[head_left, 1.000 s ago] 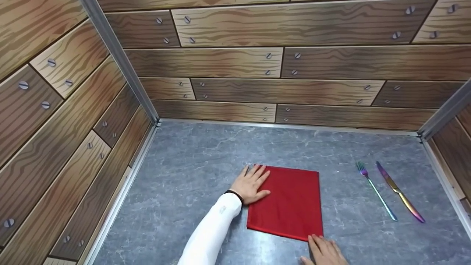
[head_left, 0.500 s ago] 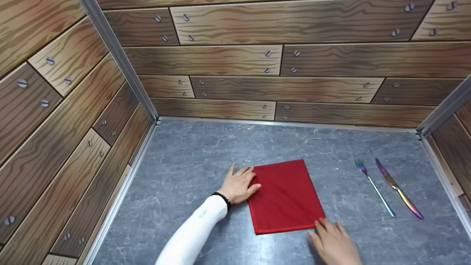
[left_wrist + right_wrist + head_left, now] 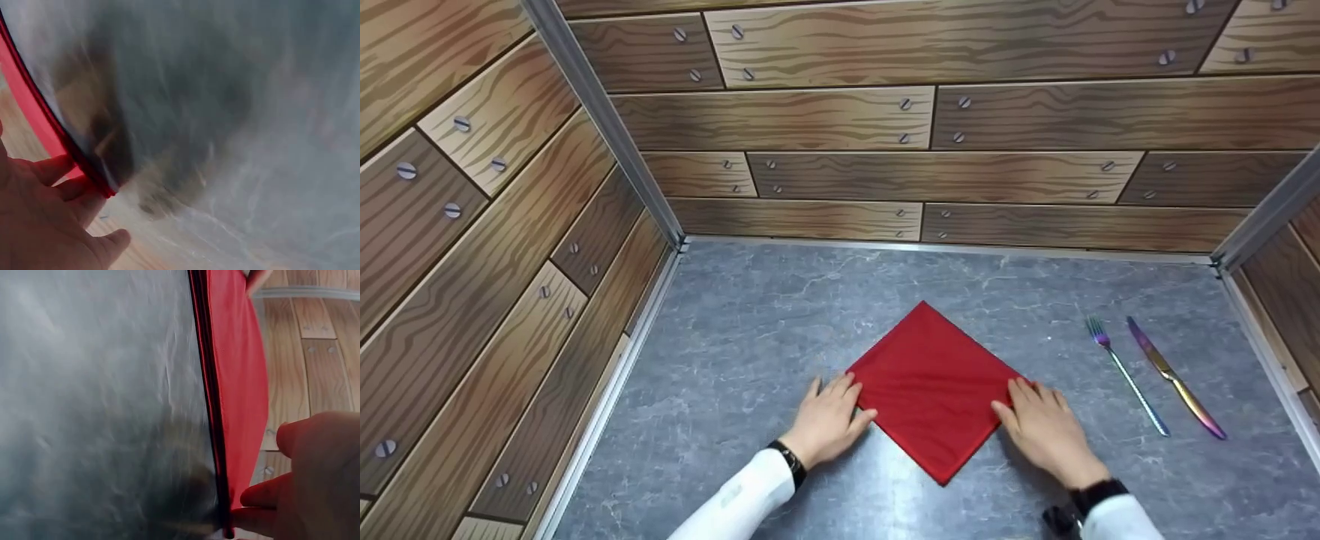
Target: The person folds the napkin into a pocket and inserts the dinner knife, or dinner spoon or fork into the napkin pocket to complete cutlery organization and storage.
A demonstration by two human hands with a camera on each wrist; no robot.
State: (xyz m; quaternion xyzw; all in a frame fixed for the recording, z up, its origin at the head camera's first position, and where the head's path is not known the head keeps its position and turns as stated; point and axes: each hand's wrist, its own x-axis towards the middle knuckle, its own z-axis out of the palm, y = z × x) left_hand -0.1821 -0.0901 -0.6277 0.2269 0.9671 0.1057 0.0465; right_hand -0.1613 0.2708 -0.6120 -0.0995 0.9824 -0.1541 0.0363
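Near the lower middle of the head view, a red, thin-woven square cloth (image 3: 931, 382) lies flat on a blue-grey, marble-patterned tabletop (image 3: 720, 337), standing as a diamond. A second ago its edges ran nearly square to the back wall; it has since been turned, so one corner points to the top of the frame and another to the bottom. That puts a corner rather than an edge toward the person, with a hand at each side corner; the turning looks like the step in hand.

The person's left hand (image 3: 826, 421) rests on the left corner, fingers extended, thumb apart. The right hand (image 3: 1041, 426) covers the right corner with fingers laid over it, only slightly bent; neither appears to grip.

Close up in the right wrist view, the cloth's border shows thin dark-red edges running side by side, which suggests stacked layers. Faint creases cross its smooth middle. At the right of the head view, a slender iridescent metal fork (image 3: 1133, 385) and a matching long-bladed knife (image 3: 1167, 373) lie slantwise, well apart from the cloth.
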